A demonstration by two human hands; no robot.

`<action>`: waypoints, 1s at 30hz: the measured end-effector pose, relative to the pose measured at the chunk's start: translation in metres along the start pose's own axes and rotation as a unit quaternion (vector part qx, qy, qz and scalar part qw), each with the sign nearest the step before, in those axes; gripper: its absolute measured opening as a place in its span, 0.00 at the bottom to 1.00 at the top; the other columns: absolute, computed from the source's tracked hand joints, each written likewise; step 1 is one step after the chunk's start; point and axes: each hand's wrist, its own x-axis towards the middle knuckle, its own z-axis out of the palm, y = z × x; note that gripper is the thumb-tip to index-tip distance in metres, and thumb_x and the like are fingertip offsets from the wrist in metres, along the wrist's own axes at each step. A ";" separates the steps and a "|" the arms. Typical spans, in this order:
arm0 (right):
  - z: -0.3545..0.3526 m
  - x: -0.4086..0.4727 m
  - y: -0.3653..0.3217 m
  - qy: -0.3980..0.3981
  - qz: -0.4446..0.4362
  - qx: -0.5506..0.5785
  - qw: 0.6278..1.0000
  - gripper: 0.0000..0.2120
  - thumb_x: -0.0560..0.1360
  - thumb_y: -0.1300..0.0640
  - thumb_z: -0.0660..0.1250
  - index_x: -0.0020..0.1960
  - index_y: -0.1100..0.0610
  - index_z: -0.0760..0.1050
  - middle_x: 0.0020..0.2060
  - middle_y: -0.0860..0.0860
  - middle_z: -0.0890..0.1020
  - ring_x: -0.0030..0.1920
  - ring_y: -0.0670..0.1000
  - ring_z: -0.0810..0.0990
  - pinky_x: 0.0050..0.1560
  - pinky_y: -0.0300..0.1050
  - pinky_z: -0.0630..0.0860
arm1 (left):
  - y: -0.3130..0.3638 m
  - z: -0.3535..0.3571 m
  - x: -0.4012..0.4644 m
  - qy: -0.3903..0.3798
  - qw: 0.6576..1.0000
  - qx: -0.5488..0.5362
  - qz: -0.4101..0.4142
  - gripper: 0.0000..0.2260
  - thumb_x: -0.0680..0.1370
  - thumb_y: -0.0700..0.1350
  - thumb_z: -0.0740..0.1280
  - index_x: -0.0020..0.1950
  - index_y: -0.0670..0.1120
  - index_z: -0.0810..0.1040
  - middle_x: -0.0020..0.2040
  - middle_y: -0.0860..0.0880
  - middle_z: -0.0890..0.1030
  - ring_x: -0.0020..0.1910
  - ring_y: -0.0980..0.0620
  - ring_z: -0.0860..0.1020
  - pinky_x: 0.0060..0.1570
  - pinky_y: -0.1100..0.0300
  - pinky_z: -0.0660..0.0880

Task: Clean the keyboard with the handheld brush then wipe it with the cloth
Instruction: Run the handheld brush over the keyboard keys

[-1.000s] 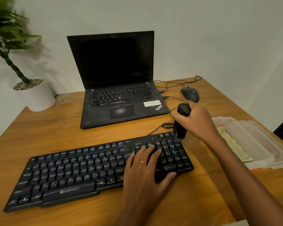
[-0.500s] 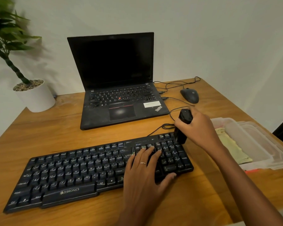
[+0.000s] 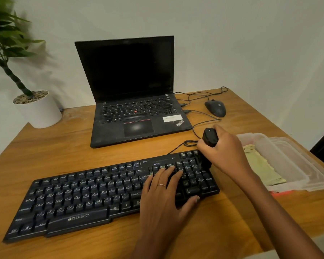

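A black Zebronics keyboard [image 3: 79, 199] lies across the front of the wooden desk [image 3: 64, 150]. My left hand [image 3: 165, 200] rests flat on its right part, fingers spread over the keys beside the number pad, thumb at the front edge. My right hand [image 3: 224, 154] grips a black handheld brush [image 3: 209, 140] upright, its lower end on the far right edge of the number pad. A pale yellow-green cloth [image 3: 260, 165] lies in a clear plastic tray [image 3: 295, 165] to the right.
An open black laptop [image 3: 135, 101] stands behind the keyboard, with a black mouse [image 3: 215, 107] and loose cables [image 3: 198, 116] to its right. A potted plant in a white pot [image 3: 38, 109] stands at the back left. The desk's right edge runs just past the tray.
My right hand has moved the brush a little down the right edge of the number pad, toward me. My left hand has stayed on the keys.
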 end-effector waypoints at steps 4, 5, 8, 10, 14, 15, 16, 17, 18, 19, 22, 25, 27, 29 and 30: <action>-0.003 -0.002 0.001 0.043 -0.013 0.015 0.999 0.10 0.73 0.52 0.67 0.43 0.58 0.71 0.31 0.50 0.75 0.34 0.51 0.74 0.34 0.47 0.71 | -0.001 0.001 -0.001 0.000 1.000 -0.001 0.005 0.30 0.75 0.70 0.53 0.65 0.52 0.75 0.64 0.52 0.77 0.63 0.51 0.74 0.65 0.48 0.66; 0.000 -0.005 0.002 0.051 -0.014 0.019 0.998 0.10 0.73 0.51 0.67 0.43 0.57 0.70 0.30 0.50 0.75 0.34 0.51 0.74 0.34 0.46 0.71 | -0.001 0.000 -0.001 -0.001 1.000 -0.001 0.003 0.30 0.75 0.70 0.53 0.65 0.52 0.75 0.64 0.52 0.77 0.63 0.51 0.74 0.65 0.48 0.65; -0.003 -0.006 0.005 0.008 0.019 0.001 1.000 0.10 0.72 0.51 0.67 0.40 0.55 0.69 0.30 0.49 0.74 0.34 0.51 0.74 0.30 0.43 0.69 | -0.001 0.000 0.000 -0.002 1.000 0.000 0.002 0.30 0.75 0.70 0.53 0.65 0.52 0.75 0.64 0.52 0.77 0.64 0.51 0.74 0.65 0.49 0.65; -0.009 -0.004 0.006 0.014 0.019 -0.006 1.000 0.10 0.72 0.51 0.67 0.40 0.56 0.70 0.31 0.50 0.75 0.35 0.51 0.75 0.32 0.45 0.71 | -0.001 0.000 -0.001 -0.003 1.000 0.000 0.004 0.30 0.75 0.70 0.52 0.65 0.52 0.75 0.64 0.52 0.77 0.64 0.51 0.74 0.65 0.49 0.65; -0.001 -0.016 0.005 0.049 -0.017 0.006 0.999 0.10 0.73 0.50 0.67 0.42 0.54 0.69 0.29 0.49 0.74 0.32 0.50 0.74 0.31 0.45 0.70 | -0.001 0.000 0.000 -0.006 1.000 -0.008 0.001 0.30 0.75 0.70 0.52 0.65 0.51 0.75 0.64 0.51 0.77 0.64 0.51 0.73 0.65 0.49 0.65; -0.001 -0.016 0.005 0.029 -0.011 -0.001 1.000 0.10 0.73 0.50 0.67 0.41 0.54 0.68 0.29 0.49 0.74 0.32 0.50 0.74 0.31 0.45 0.69 | -0.001 0.000 0.000 -0.005 1.000 -0.007 0.003 0.30 0.75 0.70 0.53 0.65 0.51 0.75 0.64 0.51 0.77 0.64 0.51 0.74 0.65 0.49 0.65; -0.003 -0.014 0.005 0.010 -0.007 -0.009 1.000 0.10 0.72 0.51 0.67 0.40 0.55 0.68 0.29 0.49 0.74 0.33 0.51 0.74 0.31 0.45 0.70 | -0.001 0.000 0.000 -0.004 1.000 -0.007 0.004 0.30 0.75 0.70 0.53 0.65 0.51 0.75 0.64 0.51 0.77 0.64 0.51 0.74 0.65 0.49 0.65; -0.006 -0.012 0.005 0.005 -0.005 -0.008 1.000 0.10 0.72 0.51 0.67 0.40 0.55 0.69 0.29 0.50 0.74 0.34 0.52 0.75 0.32 0.46 0.71 | -0.001 0.000 0.000 -0.003 1.000 -0.007 0.005 0.30 0.75 0.70 0.53 0.65 0.51 0.75 0.64 0.51 0.77 0.63 0.50 0.74 0.65 0.49 0.65; -0.007 -0.010 0.006 0.017 -0.007 0.000 1.000 0.10 0.72 0.51 0.67 0.41 0.55 0.69 0.30 0.50 0.75 0.34 0.53 0.75 0.33 0.48 0.72 | -0.001 0.000 -0.001 -0.005 1.000 -0.008 0.004 0.30 0.75 0.70 0.53 0.65 0.51 0.75 0.64 0.51 0.77 0.64 0.51 0.74 0.65 0.49 0.65; -0.007 -0.011 0.007 0.041 -0.018 0.014 0.999 0.10 0.73 0.51 0.67 0.42 0.55 0.70 0.30 0.49 0.75 0.34 0.53 0.75 0.34 0.48 0.72 | -0.001 0.000 -0.001 -0.007 1.000 -0.010 0.002 0.30 0.75 0.70 0.53 0.65 0.52 0.74 0.64 0.51 0.77 0.64 0.51 0.73 0.65 0.49 0.65; -0.003 -0.015 0.007 0.038 -0.027 0.026 0.999 0.10 0.73 0.51 0.68 0.42 0.55 0.69 0.29 0.48 0.74 0.33 0.52 0.74 0.32 0.45 0.68 | -0.002 0.000 -0.001 -0.015 1.000 -0.011 -0.005 0.30 0.75 0.71 0.53 0.66 0.52 0.74 0.64 0.52 0.76 0.65 0.52 0.72 0.66 0.50 0.63; -0.010 -0.010 0.007 0.004 -0.011 0.019 1.000 0.10 0.72 0.52 0.68 0.41 0.57 0.71 0.30 0.50 0.74 0.35 0.53 0.75 0.33 0.46 0.70 | -0.001 0.001 0.000 -0.013 1.000 -0.010 -0.003 0.30 0.75 0.71 0.53 0.66 0.52 0.74 0.65 0.52 0.76 0.65 0.52 0.72 0.66 0.50 0.64; -0.009 -0.011 0.007 0.020 -0.030 0.028 0.999 0.09 0.73 0.51 0.68 0.43 0.56 0.71 0.31 0.49 0.75 0.35 0.51 0.75 0.34 0.45 0.70 | -0.001 0.001 -0.001 -0.011 1.000 -0.013 0.000 0.30 0.75 0.71 0.53 0.66 0.52 0.74 0.64 0.52 0.76 0.65 0.51 0.73 0.65 0.50 0.65; -0.006 -0.013 0.007 0.013 -0.025 0.031 0.999 0.10 0.73 0.51 0.67 0.41 0.55 0.69 0.30 0.48 0.74 0.34 0.51 0.74 0.33 0.44 0.68 | -0.002 0.001 -0.001 -0.009 1.000 -0.010 0.000 0.30 0.75 0.71 0.52 0.65 0.52 0.74 0.64 0.51 0.77 0.64 0.51 0.73 0.65 0.49 0.65; -0.007 -0.012 0.007 0.002 -0.013 0.027 1.000 0.10 0.72 0.52 0.68 0.40 0.56 0.69 0.29 0.50 0.74 0.34 0.53 0.74 0.33 0.46 0.69 | -0.002 0.001 0.000 -0.008 1.000 -0.006 0.000 0.30 0.75 0.71 0.52 0.65 0.52 0.74 0.64 0.51 0.77 0.64 0.51 0.73 0.65 0.49 0.65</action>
